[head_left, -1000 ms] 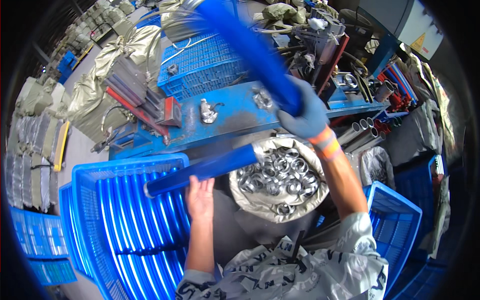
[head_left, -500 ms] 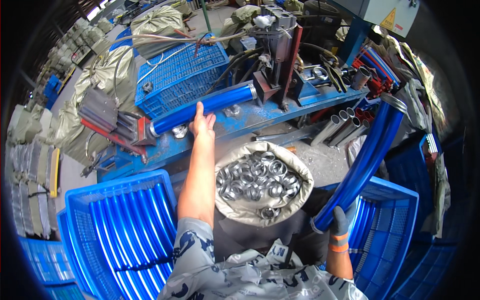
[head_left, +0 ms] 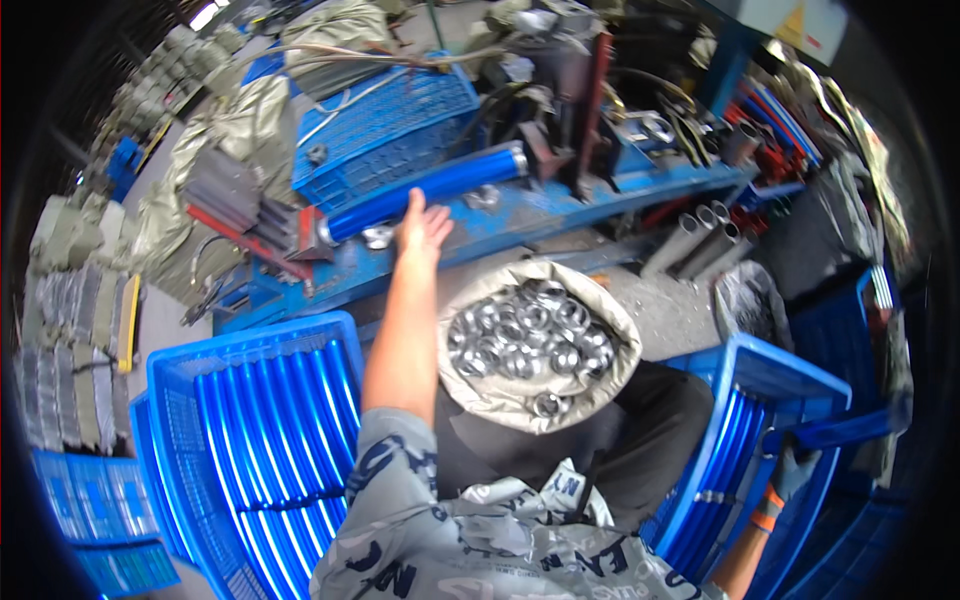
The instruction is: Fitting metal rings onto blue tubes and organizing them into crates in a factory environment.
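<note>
A shiny blue tube [head_left: 430, 192] with silver ends lies lengthwise in the bench machine, between a red-framed clamp [head_left: 308, 235] on the left and a dark metal block [head_left: 543, 150] on the right. My bare left hand [head_left: 424, 230] is open in front of that tube, fingers spread; whether it touches the tube I cannot tell. Over the right crate [head_left: 745, 352], my gloved right hand [head_left: 794, 474] is closed on another blue tube [head_left: 845, 428], which points out to the right and is blurred. Blue tubes [head_left: 733, 440] fill part of this crate.
Between my knees stands a pale sack [head_left: 622, 372] of silver metal rings [head_left: 520, 335]. A left crate [head_left: 165, 400] holds several blue tubes [head_left: 270, 440]. Behind the blue bench [head_left: 590, 200] is a stack of blue crates [head_left: 390, 130]. Bare metal tubes [head_left: 690, 245] lie below the bench.
My right hand has swung the held blue tube outward and down to the right, over the right crate. My left hand's fingers have spread near the clamped tube. The view has shifted slightly.
</note>
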`<state>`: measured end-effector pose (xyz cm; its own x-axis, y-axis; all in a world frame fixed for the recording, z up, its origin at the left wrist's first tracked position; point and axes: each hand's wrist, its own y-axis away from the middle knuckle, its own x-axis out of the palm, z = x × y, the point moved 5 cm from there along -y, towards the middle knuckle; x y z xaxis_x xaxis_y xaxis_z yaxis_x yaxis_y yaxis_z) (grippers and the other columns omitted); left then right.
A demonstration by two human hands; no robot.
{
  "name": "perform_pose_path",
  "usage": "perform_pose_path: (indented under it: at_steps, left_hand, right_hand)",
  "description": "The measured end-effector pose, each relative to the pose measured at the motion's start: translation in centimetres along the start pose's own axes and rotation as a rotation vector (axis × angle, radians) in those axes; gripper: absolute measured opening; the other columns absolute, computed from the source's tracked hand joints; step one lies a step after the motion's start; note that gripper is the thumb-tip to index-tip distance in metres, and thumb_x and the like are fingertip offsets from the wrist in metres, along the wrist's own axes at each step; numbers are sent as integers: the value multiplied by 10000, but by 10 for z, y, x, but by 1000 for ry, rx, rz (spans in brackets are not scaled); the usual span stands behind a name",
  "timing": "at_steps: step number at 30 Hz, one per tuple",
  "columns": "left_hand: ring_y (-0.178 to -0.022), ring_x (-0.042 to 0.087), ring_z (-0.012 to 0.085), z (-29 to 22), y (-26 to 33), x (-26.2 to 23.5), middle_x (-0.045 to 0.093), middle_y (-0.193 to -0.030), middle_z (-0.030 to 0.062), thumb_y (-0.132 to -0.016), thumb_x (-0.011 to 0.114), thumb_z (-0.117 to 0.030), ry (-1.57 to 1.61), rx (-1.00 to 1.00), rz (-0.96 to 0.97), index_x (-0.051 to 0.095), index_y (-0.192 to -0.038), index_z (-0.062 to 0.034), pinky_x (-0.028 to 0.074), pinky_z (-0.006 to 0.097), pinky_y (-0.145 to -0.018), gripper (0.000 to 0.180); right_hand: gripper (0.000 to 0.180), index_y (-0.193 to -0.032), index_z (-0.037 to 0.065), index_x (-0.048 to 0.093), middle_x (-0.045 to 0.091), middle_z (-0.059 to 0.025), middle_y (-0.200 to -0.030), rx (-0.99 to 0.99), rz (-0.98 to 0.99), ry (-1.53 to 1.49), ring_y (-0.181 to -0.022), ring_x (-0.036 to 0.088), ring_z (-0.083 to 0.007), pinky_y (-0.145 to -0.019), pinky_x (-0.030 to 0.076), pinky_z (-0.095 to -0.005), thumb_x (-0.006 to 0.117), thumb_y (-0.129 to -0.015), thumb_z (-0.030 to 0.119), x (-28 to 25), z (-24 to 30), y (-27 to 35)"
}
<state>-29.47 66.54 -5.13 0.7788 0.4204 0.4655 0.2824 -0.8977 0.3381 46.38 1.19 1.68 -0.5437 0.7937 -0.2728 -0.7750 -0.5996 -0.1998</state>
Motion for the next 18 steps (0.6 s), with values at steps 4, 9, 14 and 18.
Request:
perform_pose_path:
  at_steps: [4,9,14,18]
  left_hand:
    - [-1508,616,435,-10,36,-85,590,-1667,291,-1191,584,-333,-115,63,361,543,-1652,-44,574,554,-1202,545]
    - [-1334,779,293,-83,81,-248,766,-1487,184,-1158,739,-302,-653,387,38,526,-1669,39,614,367,-1042,650]
    - [-986,738,184,-151,168,-379,814,-1169,135,-1089,829,-288,-1250,611,-408,608,-1569,128,595,361,-817,673]
    - [-997,687,204,-139,224,-405,760,-1163,120,-1092,811,-280,-1501,493,-376,634,-1531,123,579,358,-935,622]
  right_hand:
    - [784,-1600,-36,617,751,-219,-1493,396,-50,928,-1378,717,-382,-1226,529,-475,878,-892,182,-90,-170,98]
    - [815,-1539,107,673,832,-197,-1314,741,-81,1139,-1246,793,-416,-1081,613,-524,919,-813,387,-113,-263,169]
    - [817,-1539,199,598,745,-174,-1450,957,171,1081,-1339,743,-430,-1044,635,-602,932,-860,506,-72,-302,143]
    - [932,-1705,249,498,716,-179,-1535,928,195,1121,-1394,713,-438,-1120,613,-592,899,-904,506,-40,-337,129]
